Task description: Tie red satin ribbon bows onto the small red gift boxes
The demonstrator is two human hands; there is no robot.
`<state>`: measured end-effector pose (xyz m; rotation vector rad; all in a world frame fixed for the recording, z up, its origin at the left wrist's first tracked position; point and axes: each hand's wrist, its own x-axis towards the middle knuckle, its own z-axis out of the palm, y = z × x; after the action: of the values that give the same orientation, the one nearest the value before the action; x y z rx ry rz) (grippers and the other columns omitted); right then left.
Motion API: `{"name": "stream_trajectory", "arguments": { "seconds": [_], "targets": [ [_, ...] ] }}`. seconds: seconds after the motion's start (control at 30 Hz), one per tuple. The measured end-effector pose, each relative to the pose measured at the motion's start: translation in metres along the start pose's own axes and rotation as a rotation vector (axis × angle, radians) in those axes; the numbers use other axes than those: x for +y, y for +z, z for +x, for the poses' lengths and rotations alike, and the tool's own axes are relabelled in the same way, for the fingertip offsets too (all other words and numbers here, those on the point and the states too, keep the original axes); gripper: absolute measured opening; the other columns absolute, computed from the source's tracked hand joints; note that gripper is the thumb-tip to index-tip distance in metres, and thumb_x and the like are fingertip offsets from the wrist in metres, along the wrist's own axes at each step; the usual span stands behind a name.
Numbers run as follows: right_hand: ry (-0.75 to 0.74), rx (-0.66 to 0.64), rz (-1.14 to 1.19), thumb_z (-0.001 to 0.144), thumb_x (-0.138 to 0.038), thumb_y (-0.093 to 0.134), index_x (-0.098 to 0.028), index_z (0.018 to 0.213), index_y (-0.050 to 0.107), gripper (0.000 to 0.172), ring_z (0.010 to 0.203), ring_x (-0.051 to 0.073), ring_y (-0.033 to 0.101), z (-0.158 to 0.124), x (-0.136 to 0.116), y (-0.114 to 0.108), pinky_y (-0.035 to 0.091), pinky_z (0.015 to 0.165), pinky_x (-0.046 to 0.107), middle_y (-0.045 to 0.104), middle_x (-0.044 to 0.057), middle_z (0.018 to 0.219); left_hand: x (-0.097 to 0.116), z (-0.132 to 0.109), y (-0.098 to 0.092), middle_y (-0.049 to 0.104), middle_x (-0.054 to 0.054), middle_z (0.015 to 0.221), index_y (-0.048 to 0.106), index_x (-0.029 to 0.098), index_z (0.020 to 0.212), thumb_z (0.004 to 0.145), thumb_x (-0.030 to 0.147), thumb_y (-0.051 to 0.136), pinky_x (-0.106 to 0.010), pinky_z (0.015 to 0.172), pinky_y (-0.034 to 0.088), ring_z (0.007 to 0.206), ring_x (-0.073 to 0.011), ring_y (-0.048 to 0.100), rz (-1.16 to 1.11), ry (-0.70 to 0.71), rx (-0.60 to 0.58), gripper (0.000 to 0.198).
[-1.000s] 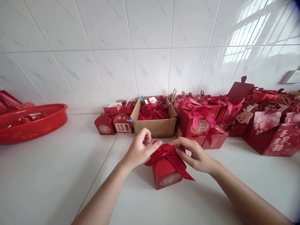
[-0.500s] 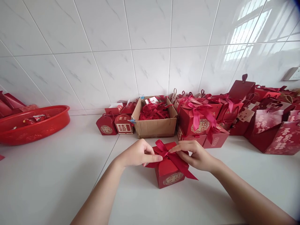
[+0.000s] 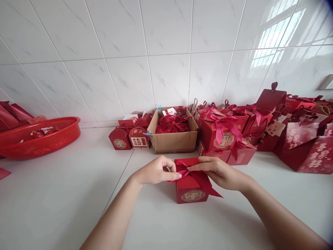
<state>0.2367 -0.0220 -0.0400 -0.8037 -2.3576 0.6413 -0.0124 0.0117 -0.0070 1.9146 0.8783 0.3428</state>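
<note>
A red gift box with a gold round emblem stands upright on the counter in front of me. A dark red ribbon is tied across its lid, with one tail hanging past the right front corner. My left hand is closed, thumb and index finger pinching the ribbon left of the knot. My right hand rests over the lid's right side, its index fingertip at the knot and its fingers closed on the ribbon. The undersides of the right fingers are partly hidden.
Behind the box, a cardboard box holds loose red ribbons. Small red boxes stand left of it. Ribboned gift boxes are stacked at right, beside red gift bags. A red plastic basket sits at far left.
The gift box has turned so its emblem side faces me more squarely. My left hand has drawn the ribbon lower, and the raised loop has flattened. My right hand stays at the knot.
</note>
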Motion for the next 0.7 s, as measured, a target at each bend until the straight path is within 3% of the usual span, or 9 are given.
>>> {"name": "stream_trajectory", "arguments": {
  "seconds": [0.33,0.53,0.63,0.7],
  "targets": [
    [0.043,-0.010,-0.185,0.078,-0.001,0.041,-0.022,0.123,0.060,0.053,0.068,0.015,0.056,0.006,-0.007,-0.002,0.043,0.061,0.026,0.066,0.005,0.086,0.002,0.003,0.006,0.047,0.004,0.065,0.051,0.016,0.056,0.074,0.035,0.065,-0.024,0.059,0.032,0.061,-0.0090,0.039,-0.063,0.040,-0.013,0.030],
    [0.080,-0.128,0.038,0.075,-0.001,0.041,-0.021,0.125,0.059,0.056,0.063,0.010,0.052,0.008,0.002,-0.012,0.040,0.054,0.020,0.066,0.002,0.086,-0.001,0.005,0.008,0.048,0.003,0.061,0.051,0.016,0.056,0.073,0.038,0.066,-0.024,0.055,0.029,0.058,-0.0088,0.037,-0.154,-0.009,-0.038,0.032],
    [0.148,-0.094,0.197,0.082,-0.007,0.044,-0.020,0.124,0.059,0.047,0.065,0.011,0.052,0.005,0.011,-0.015,0.041,0.055,0.021,0.065,0.003,0.087,-0.002,0.005,0.009,0.049,0.003,0.060,0.052,0.016,0.057,0.074,0.039,0.065,-0.024,0.056,0.028,0.058,-0.0091,0.037,-0.162,-0.023,-0.033,0.032],
    [0.170,-0.034,0.245,0.086,-0.012,0.046,-0.018,0.115,0.063,0.035,0.062,0.010,0.048,0.002,0.016,-0.014,0.040,0.054,0.021,0.062,0.002,0.077,-0.003,0.006,0.011,0.049,0.003,0.061,0.052,0.016,0.058,0.075,0.042,0.064,-0.025,0.056,0.027,0.058,-0.0092,0.036,-0.139,-0.024,-0.027,0.033]
  ]
}}
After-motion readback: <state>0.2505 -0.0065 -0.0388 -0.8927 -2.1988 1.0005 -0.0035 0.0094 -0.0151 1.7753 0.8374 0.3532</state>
